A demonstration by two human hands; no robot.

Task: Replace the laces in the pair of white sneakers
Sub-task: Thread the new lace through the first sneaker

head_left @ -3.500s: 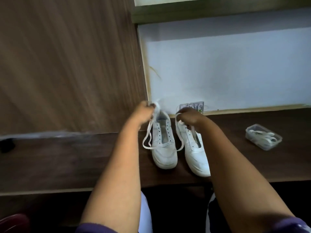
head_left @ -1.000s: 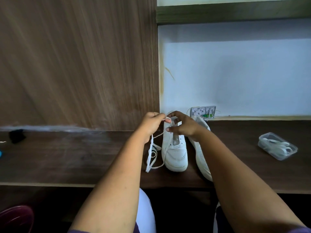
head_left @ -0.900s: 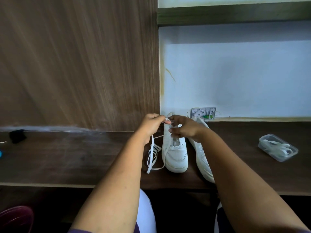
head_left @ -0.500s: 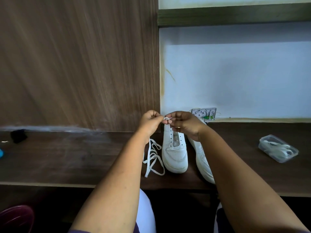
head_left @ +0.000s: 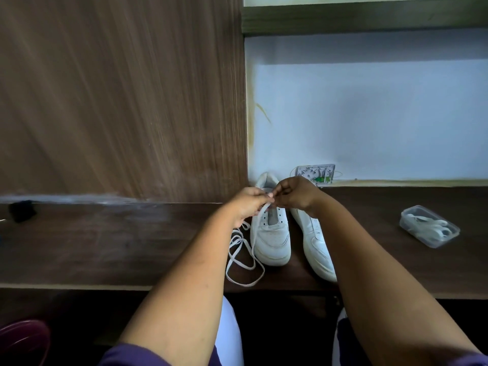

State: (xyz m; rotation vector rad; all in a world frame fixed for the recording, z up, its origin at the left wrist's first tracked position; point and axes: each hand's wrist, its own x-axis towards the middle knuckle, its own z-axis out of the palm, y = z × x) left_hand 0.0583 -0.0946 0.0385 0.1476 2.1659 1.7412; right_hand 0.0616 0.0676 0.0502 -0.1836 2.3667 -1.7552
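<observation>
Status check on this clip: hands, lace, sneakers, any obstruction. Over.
Left hand and right hand both pinch the lace above the left sneaker. Slack coils on the desk. Right sneaker untouched. Nothing in the way.

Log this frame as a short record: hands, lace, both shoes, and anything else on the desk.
left hand: pinches the flat white lace above the left white sneaker
right hand: fingertips meet the left hand's grip at the same lace
lace: mostly pulled out, loose loops on the dark wooden desk left of that sneaker
right white sneaker: beside the first, partly behind the right forearm
clear plastic box: right side of desk, holds white laces
small black object: far left
</observation>
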